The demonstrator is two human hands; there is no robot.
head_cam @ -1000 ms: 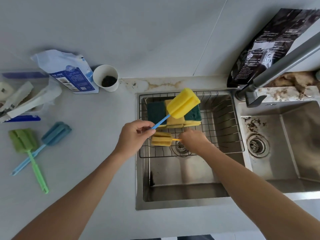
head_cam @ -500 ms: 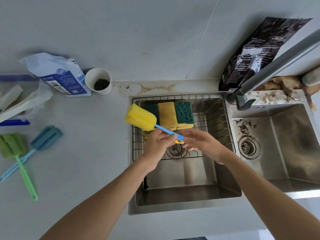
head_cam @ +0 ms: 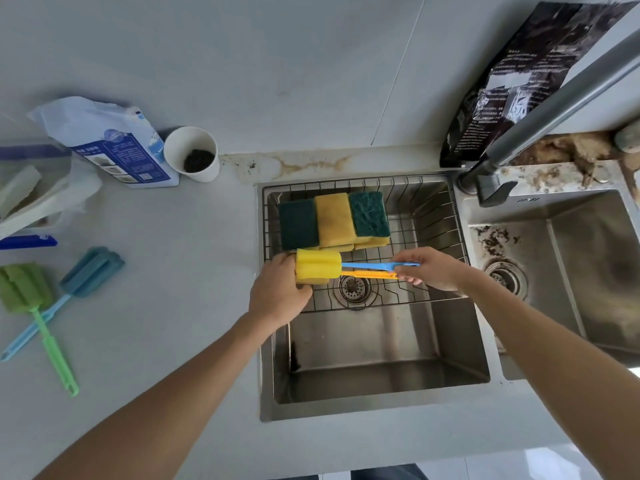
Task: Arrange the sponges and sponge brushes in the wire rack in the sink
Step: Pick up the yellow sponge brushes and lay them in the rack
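Long axis: the two yellow sponge brushes (head_cam: 318, 266) are held side by side, crosswise over the wire rack (head_cam: 429, 216), just before the stacked sponges (head_cam: 334, 220).
Left hand (head_cam: 277, 296): fingers curled round the foam heads.
Right hand (head_cam: 433, 271): fingers pinched on the handle ends.
Still on the desk (head_cam: 173, 271): green brush (head_cam: 31, 306) and blue brush (head_cam: 79, 282), nearer the left hand.

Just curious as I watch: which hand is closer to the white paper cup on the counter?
Left. The left hand grips the yellow sponge head at the rack's left edge, nearer the white paper cup. The right hand holds the handles farther right, over the sink.
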